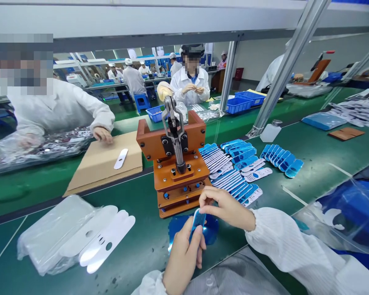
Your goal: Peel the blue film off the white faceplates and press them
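A small oblong panel with a blue film face and white edge (198, 219) is tilted up in front of me. My left hand (184, 250) grips its lower part, with the thumb lying along the blue face. At the panel's top end, my right hand (226, 206) pinches the edge between thumb and fingertips; whether it has hold of film or the panel itself, I cannot tell. Shiny blue film pieces (213, 234) lie on the bench beneath both hands. Just beyond stands an orange-brown toggle-clamp fixture (181, 182) with a metal lever.
Rows of blue and white panels (238, 168) lie right of the fixture, near a white bottle (271, 131). At left are white strips (107, 241) on a plastic bag (60, 233) and cardboard (110, 162). A co-worker's hand (103, 135) rests there. A metal post (287, 69) rises at right.
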Motion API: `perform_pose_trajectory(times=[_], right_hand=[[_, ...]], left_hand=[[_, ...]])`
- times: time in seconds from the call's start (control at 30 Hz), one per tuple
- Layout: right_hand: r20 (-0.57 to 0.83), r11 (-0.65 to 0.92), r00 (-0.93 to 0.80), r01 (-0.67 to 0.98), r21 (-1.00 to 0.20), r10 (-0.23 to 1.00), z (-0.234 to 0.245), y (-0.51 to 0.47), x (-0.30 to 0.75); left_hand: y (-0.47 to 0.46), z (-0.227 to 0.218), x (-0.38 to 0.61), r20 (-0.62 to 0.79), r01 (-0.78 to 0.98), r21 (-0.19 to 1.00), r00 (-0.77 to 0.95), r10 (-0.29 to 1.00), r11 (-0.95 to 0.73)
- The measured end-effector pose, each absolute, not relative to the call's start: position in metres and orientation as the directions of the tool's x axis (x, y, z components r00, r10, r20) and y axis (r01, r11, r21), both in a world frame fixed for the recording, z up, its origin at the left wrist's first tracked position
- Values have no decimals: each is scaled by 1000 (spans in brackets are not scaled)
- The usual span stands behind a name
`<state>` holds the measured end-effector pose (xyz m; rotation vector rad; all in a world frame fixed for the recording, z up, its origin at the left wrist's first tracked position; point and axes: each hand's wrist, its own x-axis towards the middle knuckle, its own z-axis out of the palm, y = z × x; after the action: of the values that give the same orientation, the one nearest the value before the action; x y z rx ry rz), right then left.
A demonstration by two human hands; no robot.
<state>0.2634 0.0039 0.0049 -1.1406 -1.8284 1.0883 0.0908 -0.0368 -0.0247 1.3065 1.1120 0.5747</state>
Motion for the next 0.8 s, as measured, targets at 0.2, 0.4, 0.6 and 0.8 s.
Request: perform_pose_trajectory(times=[0.2, 0.4, 0.6, 0.8], right_hand=[[394, 537, -382, 417, -733, 836, -4, 3, 261], [628, 744, -401, 398, -537, 667, -8, -1, 260], [701, 759, -330, 443, -477, 633, -12, -13, 251], [639, 728, -360, 432, -532, 680, -25, -38, 230]], left_hand=[[-36, -13, 88, -458, 36, 872, 413, 787, 488], [-36, -9, 88, -547, -192, 620, 588, 595, 761], [-27, -14, 85, -509, -393, 435, 634, 582, 810], [-26, -6, 75, -548, -704, 435, 288, 785, 562]])
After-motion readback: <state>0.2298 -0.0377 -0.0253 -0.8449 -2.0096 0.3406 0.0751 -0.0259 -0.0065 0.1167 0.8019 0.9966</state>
